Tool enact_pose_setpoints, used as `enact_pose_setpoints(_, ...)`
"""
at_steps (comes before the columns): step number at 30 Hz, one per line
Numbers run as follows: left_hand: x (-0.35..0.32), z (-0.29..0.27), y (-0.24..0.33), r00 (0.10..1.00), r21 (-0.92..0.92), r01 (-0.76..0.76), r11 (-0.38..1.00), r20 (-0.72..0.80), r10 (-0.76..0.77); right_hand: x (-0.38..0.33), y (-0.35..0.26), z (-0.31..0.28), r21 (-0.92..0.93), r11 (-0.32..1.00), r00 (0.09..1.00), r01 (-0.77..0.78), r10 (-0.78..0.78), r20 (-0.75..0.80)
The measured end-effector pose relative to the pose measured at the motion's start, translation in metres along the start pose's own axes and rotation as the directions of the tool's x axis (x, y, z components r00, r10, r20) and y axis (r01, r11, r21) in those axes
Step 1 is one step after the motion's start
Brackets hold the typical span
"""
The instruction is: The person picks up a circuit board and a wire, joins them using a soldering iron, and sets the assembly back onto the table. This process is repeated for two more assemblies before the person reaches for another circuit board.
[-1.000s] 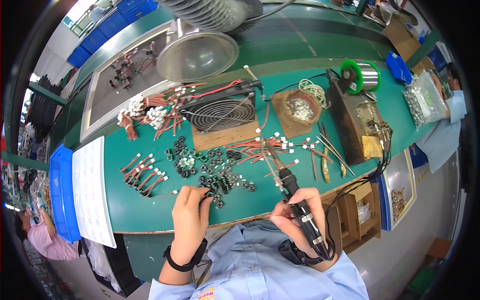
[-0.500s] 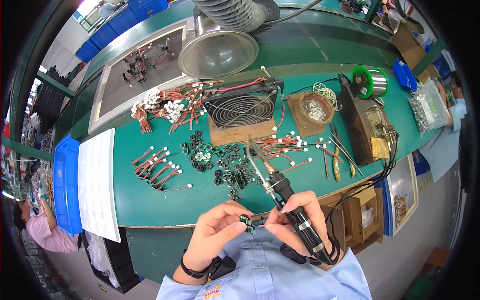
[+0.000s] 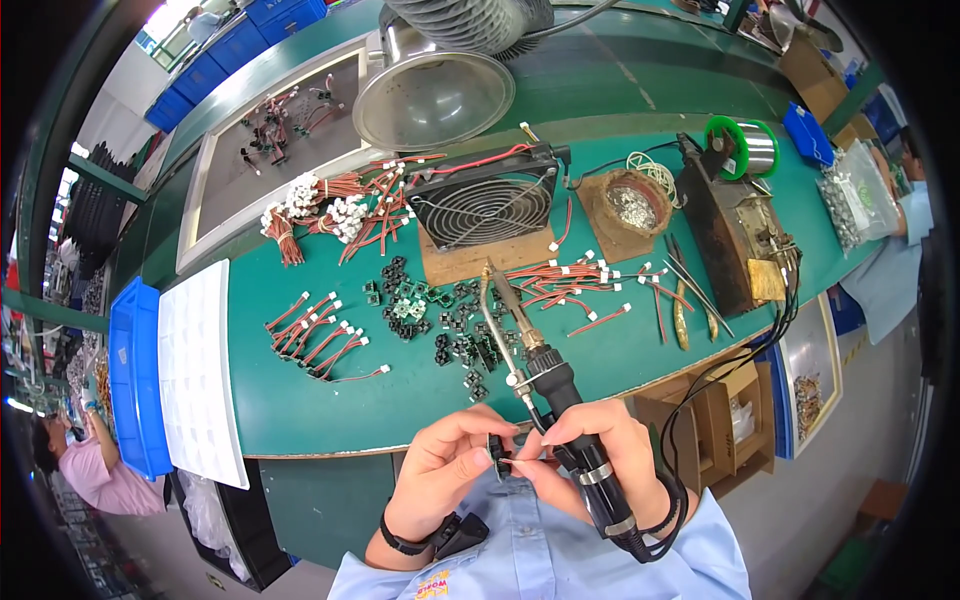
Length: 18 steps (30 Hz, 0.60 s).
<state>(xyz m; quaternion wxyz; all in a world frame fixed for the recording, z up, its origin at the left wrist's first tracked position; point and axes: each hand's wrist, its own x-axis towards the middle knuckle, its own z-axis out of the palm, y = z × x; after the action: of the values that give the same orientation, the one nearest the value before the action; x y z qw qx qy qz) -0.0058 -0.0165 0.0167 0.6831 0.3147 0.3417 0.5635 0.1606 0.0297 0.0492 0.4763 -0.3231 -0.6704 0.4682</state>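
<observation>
My right hand (image 3: 592, 458) grips the black handle of a soldering iron (image 3: 530, 352), whose metal tip points up over the green bench. My left hand (image 3: 448, 468) pinches a small black component (image 3: 497, 452) close to my chest, and the right fingertips meet it there on a short red wire (image 3: 522, 462). A pile of small black and green components (image 3: 440, 322) lies on the mat just beyond the hands. Red wires with white connectors (image 3: 318, 335) lie to the left of the pile, and more red wires (image 3: 575, 282) to the right.
A black fan (image 3: 485, 207) sits on a brown board mid-bench, with a metal funnel hood (image 3: 432, 98) behind. A solder stand with green spool (image 3: 738, 205) is at right. A white tray (image 3: 198, 372) and blue bin (image 3: 135, 380) sit left. Other people work at both edges.
My left hand came off the bench with a small black component and moved to my chest. The right hand with the iron drew in beside it, and the fingertips now meet.
</observation>
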Motion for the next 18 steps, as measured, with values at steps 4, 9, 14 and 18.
enact_pose_setpoints(4, 0.002, -0.001, -0.011, 0.999, -0.016, -0.033, 0.999, 0.024, 0.033, 0.002, 0.005, -0.006, -0.063, 0.994, 0.996, 0.086, -0.086, 0.006)
enact_pose_setpoints(9, 0.008, 0.005, -0.017, 0.999, -0.024, -0.038, 0.999, 0.011, 0.038, 0.002, 0.015, -0.013, -0.041, 0.994, 0.995, 0.099, -0.098, 0.031)
enact_pose_setpoints(14, 0.010, 0.007, -0.021, 1.000, -0.025, -0.006, 1.000, 0.004, 0.006, 0.001, 0.017, -0.018, -0.044, 0.995, 0.995, 0.089, -0.087, 0.041)
enact_pose_setpoints(18, 0.013, 0.010, -0.023, 1.000, -0.044, 0.007, 0.999, 0.006, -0.007, 0.001, 0.020, -0.021, -0.040, 0.994, 0.994, 0.098, -0.096, 0.044)
